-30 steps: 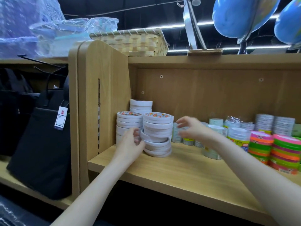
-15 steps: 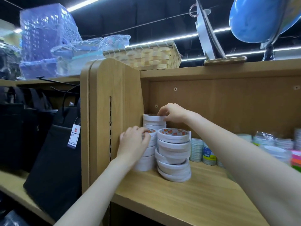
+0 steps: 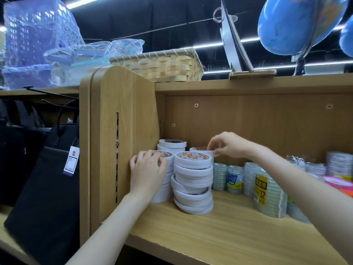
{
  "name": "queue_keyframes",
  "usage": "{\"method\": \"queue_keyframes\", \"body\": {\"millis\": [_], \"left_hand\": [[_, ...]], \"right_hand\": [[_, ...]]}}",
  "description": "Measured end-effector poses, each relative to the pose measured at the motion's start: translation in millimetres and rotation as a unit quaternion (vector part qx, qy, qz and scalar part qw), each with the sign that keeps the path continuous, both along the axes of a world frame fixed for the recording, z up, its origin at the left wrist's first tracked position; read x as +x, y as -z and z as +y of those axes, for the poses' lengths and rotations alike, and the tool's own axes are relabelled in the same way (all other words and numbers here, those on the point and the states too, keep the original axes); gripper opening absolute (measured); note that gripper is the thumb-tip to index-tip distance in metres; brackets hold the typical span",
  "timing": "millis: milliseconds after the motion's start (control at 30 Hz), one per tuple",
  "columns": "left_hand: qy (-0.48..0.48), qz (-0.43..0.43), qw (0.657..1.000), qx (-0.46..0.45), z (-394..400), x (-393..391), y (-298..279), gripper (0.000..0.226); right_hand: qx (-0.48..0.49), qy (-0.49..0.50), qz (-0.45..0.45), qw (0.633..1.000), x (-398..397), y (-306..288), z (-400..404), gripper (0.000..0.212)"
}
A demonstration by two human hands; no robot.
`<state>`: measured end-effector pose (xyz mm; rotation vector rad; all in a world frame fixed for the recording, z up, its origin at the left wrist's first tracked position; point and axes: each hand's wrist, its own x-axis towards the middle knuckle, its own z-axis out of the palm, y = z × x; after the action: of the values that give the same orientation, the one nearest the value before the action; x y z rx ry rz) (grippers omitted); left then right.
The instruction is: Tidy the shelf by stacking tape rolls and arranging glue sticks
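Note:
Several stacks of white tape rolls stand in the left corner of the wooden shelf (image 3: pixel 219 232). The front stack (image 3: pixel 193 183) leans unevenly. My left hand (image 3: pixel 148 169) rests on top of the left stack (image 3: pixel 163 194), fingers curled over its top roll. A shorter stack (image 3: pixel 172 145) stands behind, against the back wall. My right hand (image 3: pixel 227 145) pinches a white tape roll (image 3: pixel 200 149) behind the front stack. No glue sticks are in sight.
Clear tape rolls (image 3: pixel 267 196) and smaller packs (image 3: pixel 234 179) stand to the right, with coloured tape (image 3: pixel 338 185) at the far right. A wicker basket (image 3: pixel 164 66) and globes (image 3: pixel 298 25) sit on top. A black bag (image 3: pixel 44 188) hangs left of the side panel (image 3: pixel 122 142).
My right hand has come from the rear stack rightward and now pinches a roll behind the front stack. My left hand has slid up onto the left stack's top.

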<state>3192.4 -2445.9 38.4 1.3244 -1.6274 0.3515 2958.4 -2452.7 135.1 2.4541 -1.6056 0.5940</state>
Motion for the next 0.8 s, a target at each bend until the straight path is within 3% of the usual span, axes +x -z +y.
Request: {"method": "queue_keyframes", "body": {"millis": [133, 233, 333, 467, 700, 800], "left_hand": [[0.018, -0.011, 1.000, 0.021, -1.6, 2.5, -14.0, 0.039], [0.034, -0.043, 0.997, 0.048, -8.0, 3.6, -28.2, 0.057], [0.062, -0.077, 0.990, 0.102, -14.2, 1.2, -41.5, 0.064], [0.068, -0.117, 0.977, 0.167, -14.7, -0.1, -49.4, 0.037], [0.034, -0.169, 0.971, 0.166, -16.3, 0.1, -44.1, 0.043], [0.048, -0.131, 0.981, 0.134, -18.6, 0.7, -41.6, 0.042]], "right_hand": [[0.006, -0.024, -0.008, 1.000, 12.4, 0.9, -13.8, 0.014], [0.052, -0.010, 0.023, 0.998, 9.9, -7.7, -13.8, 0.021], [0.036, -0.029, -0.038, 0.998, 9.0, -20.1, -9.2, 0.027], [0.050, -0.046, -0.075, 0.995, 29.7, -25.5, -15.3, 0.041], [0.113, -0.024, -0.106, 0.988, 65.8, -9.5, -37.8, 0.051], [0.089, -0.052, -0.168, 0.980, 57.7, -9.0, -29.4, 0.044]]}}
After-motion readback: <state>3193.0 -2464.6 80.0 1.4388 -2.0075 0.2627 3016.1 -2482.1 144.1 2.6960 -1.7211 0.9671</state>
